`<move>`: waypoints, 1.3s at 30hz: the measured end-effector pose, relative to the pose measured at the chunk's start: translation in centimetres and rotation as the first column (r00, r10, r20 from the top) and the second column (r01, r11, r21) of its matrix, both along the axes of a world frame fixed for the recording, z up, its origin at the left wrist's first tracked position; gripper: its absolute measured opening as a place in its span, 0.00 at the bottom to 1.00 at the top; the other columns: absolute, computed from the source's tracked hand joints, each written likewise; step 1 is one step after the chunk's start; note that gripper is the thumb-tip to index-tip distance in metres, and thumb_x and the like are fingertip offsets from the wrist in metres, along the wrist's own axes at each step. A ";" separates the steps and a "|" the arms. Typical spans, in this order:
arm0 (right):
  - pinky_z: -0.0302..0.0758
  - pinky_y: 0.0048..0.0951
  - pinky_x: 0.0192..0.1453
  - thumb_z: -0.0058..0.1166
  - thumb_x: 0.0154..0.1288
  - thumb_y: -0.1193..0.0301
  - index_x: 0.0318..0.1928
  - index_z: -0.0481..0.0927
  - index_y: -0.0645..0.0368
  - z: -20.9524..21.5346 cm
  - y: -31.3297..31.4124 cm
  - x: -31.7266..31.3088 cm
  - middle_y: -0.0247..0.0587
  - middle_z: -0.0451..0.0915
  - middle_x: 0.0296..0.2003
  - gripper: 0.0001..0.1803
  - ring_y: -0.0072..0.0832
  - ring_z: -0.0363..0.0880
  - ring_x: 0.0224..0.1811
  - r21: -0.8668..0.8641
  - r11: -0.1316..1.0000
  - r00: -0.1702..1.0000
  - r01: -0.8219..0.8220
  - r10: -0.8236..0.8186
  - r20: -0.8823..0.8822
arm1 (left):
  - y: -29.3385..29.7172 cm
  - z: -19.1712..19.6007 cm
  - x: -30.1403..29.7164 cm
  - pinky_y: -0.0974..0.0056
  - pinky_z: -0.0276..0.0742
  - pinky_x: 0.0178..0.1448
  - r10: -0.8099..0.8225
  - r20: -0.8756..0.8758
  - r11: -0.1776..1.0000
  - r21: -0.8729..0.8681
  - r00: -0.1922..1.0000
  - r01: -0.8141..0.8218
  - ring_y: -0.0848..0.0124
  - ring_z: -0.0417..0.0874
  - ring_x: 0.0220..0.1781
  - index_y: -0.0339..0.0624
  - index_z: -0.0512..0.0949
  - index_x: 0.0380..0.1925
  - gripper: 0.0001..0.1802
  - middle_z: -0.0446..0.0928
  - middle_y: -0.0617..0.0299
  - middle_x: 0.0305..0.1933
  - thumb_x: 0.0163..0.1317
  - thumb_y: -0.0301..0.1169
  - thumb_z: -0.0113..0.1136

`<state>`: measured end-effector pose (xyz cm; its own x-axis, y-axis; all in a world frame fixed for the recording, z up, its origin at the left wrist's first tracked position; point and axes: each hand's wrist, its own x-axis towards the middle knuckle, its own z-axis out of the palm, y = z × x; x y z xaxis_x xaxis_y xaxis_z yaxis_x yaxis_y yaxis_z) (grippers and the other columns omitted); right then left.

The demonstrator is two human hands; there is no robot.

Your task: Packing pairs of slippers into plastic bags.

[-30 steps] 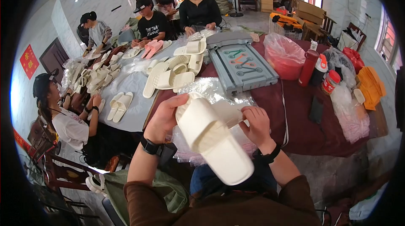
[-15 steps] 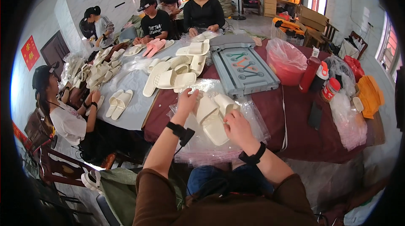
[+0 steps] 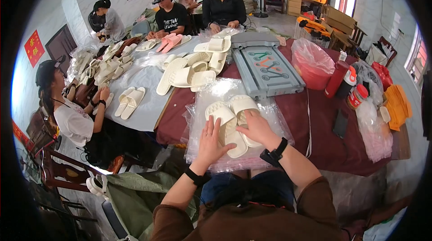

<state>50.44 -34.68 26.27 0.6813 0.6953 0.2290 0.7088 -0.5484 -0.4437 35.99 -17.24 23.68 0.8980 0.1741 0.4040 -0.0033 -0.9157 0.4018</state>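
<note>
A pair of cream slippers lies side by side before me, toes away, on a stack of clear plastic bags (image 3: 198, 119). My left hand (image 3: 212, 145) is open, fingers spread, against the left edge of the left slipper (image 3: 220, 111). Over the right slipper (image 3: 243, 103) rests my right hand (image 3: 260, 129), fingers stretched out near its strap and thumb pointing toward the other slipper. Neither hand grips anything. Part of the right slipper's sole is hidden under that hand.
Beyond the bags lies a pile of cream slippers (image 3: 182, 77). A grey folding table (image 3: 270, 72) lies to its right, then a red bucket (image 3: 310, 72) lined with plastic, bottles and a dark phone (image 3: 340, 123). Several people work around the table.
Both slippers now lie straight and side by side; before, they were askew. My left hand has come down from the far left to the left slipper, and my right hand has flattened over the other.
</note>
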 end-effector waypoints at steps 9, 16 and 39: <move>0.81 0.46 0.49 0.62 0.63 0.56 0.51 0.79 0.62 -2.0 4.0 2.4 0.52 0.81 0.49 0.25 0.49 0.82 0.49 -0.031 0.999 0.994 -0.008 0.012 0.112 | 0.8 0.0 0.4 0.47 0.70 0.70 -0.024 0.003 1.000 -0.001 1.000 0.024 0.36 0.62 0.75 0.40 0.59 0.74 0.58 0.50 0.31 0.79 0.50 0.55 0.76; 0.80 0.47 0.42 0.58 0.65 0.64 0.35 0.81 0.62 -2.0 3.2 1.8 0.50 0.83 0.32 0.12 0.49 0.84 0.38 0.165 0.985 0.981 -0.047 0.014 0.195 | 0.2 0.6 -0.2 0.47 0.75 0.66 0.162 -0.064 0.964 -0.203 0.985 -0.172 0.32 0.67 0.70 0.40 0.49 0.77 0.65 0.48 0.26 0.78 0.48 0.55 0.77; 0.76 0.47 0.36 0.60 0.60 0.67 0.34 0.80 0.61 -2.7 -13.9 -6.2 0.51 0.80 0.31 0.09 0.52 0.81 0.34 0.296 0.930 0.970 0.217 -0.240 0.045 | -0.5 1.1 -4.9 0.46 0.66 0.74 -0.193 -0.172 0.959 0.176 0.966 0.223 0.44 0.68 0.73 0.53 0.73 0.67 0.24 0.66 0.45 0.73 0.73 0.41 0.54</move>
<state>44.26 -48.62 23.57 0.7857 0.4194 0.4547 0.6183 -0.5575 -0.5540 31.11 -17.73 24.83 0.9593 -0.0910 0.2675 -0.1549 -0.9611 0.2286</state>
